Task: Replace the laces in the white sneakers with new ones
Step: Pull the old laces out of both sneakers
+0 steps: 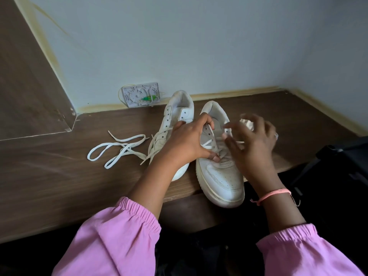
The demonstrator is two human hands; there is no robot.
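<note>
Two white sneakers stand side by side on the brown wooden desk (pixel 59 186). The left sneaker (pixel 177 108) has open eyelets near the collar and a cream lace hanging from its lower eyelets. The right sneaker (pixel 221 180) pokes its toe over the desk's front edge and is partly laced. My left hand (pixel 189 142) grips the right sneaker's eyelet edge, thumb down by the lowest lace crossing. My right hand (pixel 253 144) is blurred above the laces, fingers spread, near a lace strand. A loose white lace (pixel 117 148) lies coiled left of the shoes.
A white wall plate with a green part (pixel 141 94) sits at the wall behind the shoes. A crumpled white bundle (pixel 248 123) shows behind my right hand. A dark bag (pixel 346 156) lies at the right edge. Walls close off the back and right.
</note>
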